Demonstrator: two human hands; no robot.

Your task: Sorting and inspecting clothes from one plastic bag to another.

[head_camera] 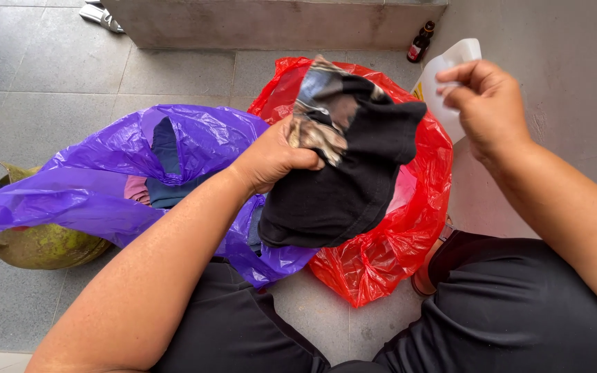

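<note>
My left hand grips a black garment with a patterned patch, holding it up over a red plastic bag. To the left, a purple plastic bag lies open with dark blue and pink clothes inside. Up at the right, near the wall, my right hand is closed on a white plastic bottle. My legs in black trousers fill the bottom of the view.
A green gas cylinder stands at the far left, partly under the purple bag. A small dark bottle stands by a concrete step at the back. A grey wall runs along the right. The floor is grey tile.
</note>
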